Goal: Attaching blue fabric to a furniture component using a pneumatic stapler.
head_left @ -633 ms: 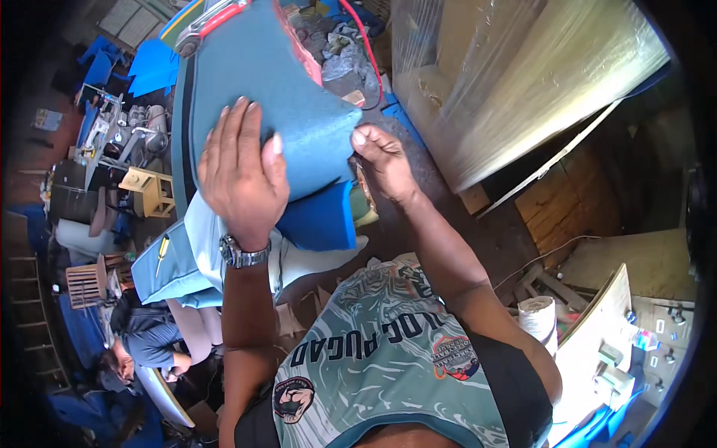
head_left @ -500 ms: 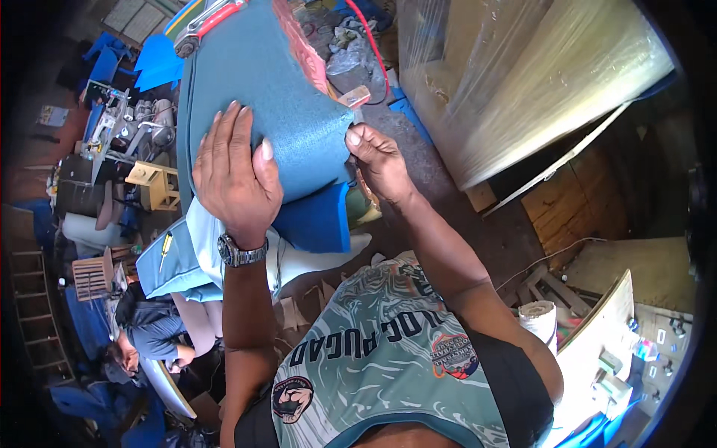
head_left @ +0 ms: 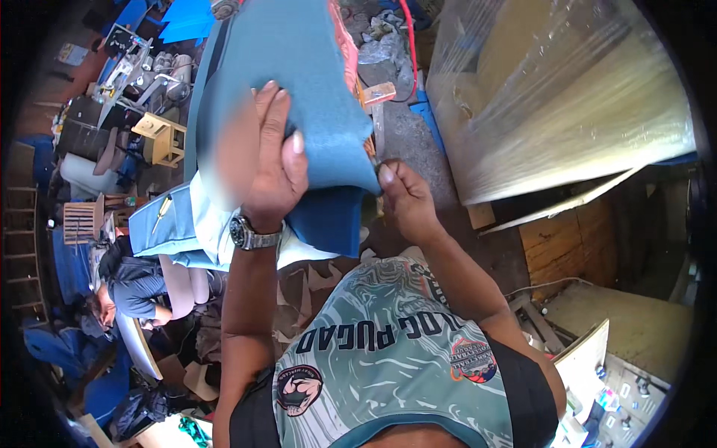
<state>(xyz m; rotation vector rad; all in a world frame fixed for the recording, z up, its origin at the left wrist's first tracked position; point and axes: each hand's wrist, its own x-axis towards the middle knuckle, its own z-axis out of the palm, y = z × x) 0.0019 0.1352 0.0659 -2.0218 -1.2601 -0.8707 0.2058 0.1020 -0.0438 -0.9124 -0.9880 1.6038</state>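
Note:
A padded upholstery piece covered in blue-grey fabric (head_left: 321, 89) lies before me. My left hand (head_left: 272, 168), with a metal watch at its wrist, rests flat on the cover, fingers stretched out; part of it is blurred. At the cover's right edge, my right hand (head_left: 409, 200) pinches the fabric between thumb and bent fingers, drawing it into a point. Pink foam (head_left: 345, 48) shows along the far right edge. Below the cover hangs a darker blue flap (head_left: 325, 220). A yellow-handled screwdriver (head_left: 160, 213) lies on a light blue padded piece (head_left: 142, 233) to the left.
A large plastic-wrapped panel (head_left: 553, 104) stands to the right. Behind the work runs a red hose (head_left: 411, 45), near a small wood block (head_left: 379, 92). Leftward are a wooden stool (head_left: 158, 133), machinery (head_left: 127, 75) and a crouching person (head_left: 138, 287).
My right hand has moved closer to me along the edge, and the fabric there now stretches toward it. The left hand stays flat on the cover. The whole view has shifted a little.

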